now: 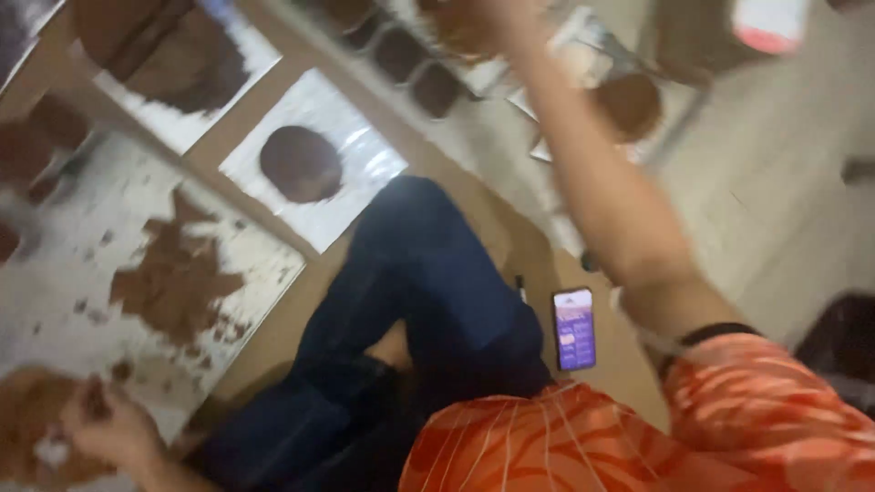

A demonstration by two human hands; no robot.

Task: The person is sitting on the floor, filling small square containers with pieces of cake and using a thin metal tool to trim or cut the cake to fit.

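**Floor work among foil sheets and brown dough**

The scene is a pale, smooth floor (775,182) seen from above, blurred by motion, with a brown cardboard-like mat (273,319) spread under the seated person. Their dark blue trousers (419,292) fold across the middle of the view, and an orange patterned shirt (565,446) fills the bottom edge.

Largest on the mat is a crinkled silvery foil sheet (82,264) at the left, smeared and flecked with a ragged brown patch of paste (178,278). Beyond it lies a smaller square foil sheet (351,178) carrying one round, flat, dark brown disc (301,164). Another foil sheet (196,123) at the top left holds a larger dark brown mass, its shape unclear. Further back stands a tray with dark compartments (410,64), each seeming to hold a brown piece; the blur hides details. A round brown disc (629,105) sits on a pale sheet near the top right.

A smartphone (574,328) with a lit purple screen lies flat beside the knee.

The right hand (478,27) stretches far forward over the tray; whether it grips anything cannot be told. The left hand (109,424), low at the left, is curled around a lump of brown dough (36,428).
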